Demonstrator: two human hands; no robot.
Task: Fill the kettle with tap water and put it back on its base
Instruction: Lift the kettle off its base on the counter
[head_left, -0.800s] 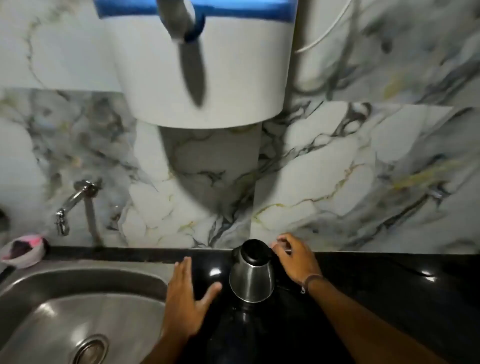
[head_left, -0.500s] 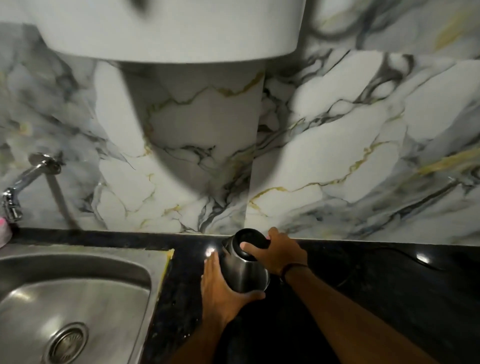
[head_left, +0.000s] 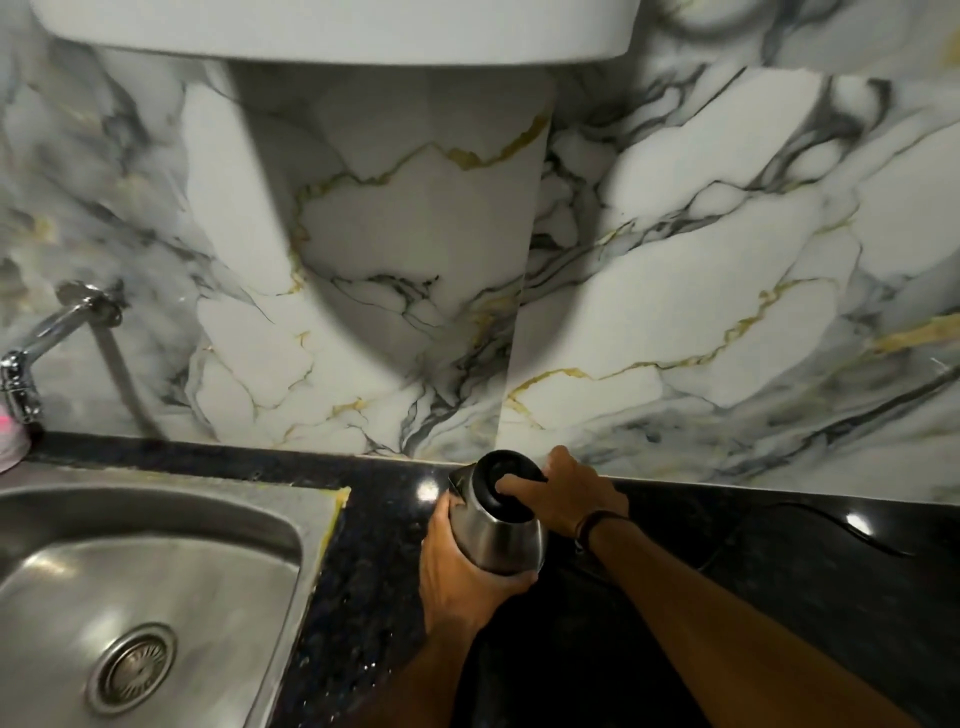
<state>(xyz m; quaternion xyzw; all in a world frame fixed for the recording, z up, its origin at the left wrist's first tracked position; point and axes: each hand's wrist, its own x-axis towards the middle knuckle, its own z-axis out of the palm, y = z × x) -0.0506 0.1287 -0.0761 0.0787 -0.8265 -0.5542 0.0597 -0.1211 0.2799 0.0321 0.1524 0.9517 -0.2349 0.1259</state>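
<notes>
A steel kettle (head_left: 498, 535) with a black lid stands on the black counter, close to the marble wall and right of the sink. My left hand (head_left: 457, 577) wraps around its lower body from the left and front. My right hand (head_left: 566, 493) rests on the top from the right, fingers on the black lid and over the handle side. The kettle leans slightly to the left. Its base is hidden under it and my hands. The chrome tap (head_left: 31, 353) sticks out of the wall at the far left, above the sink.
A steel sink (head_left: 197, 566) with a round drain fills the lower left. A pink and white object (head_left: 8, 441) sits at the left edge under the tap. A white appliance (head_left: 332, 31) hangs overhead. A dark cord (head_left: 831, 519) runs over the black counter (head_left: 779, 561) on the right.
My left hand has moved from the counter onto the kettle's body. My right hand has shifted from behind the kettle onto its lid. The view has swung right and closer.
</notes>
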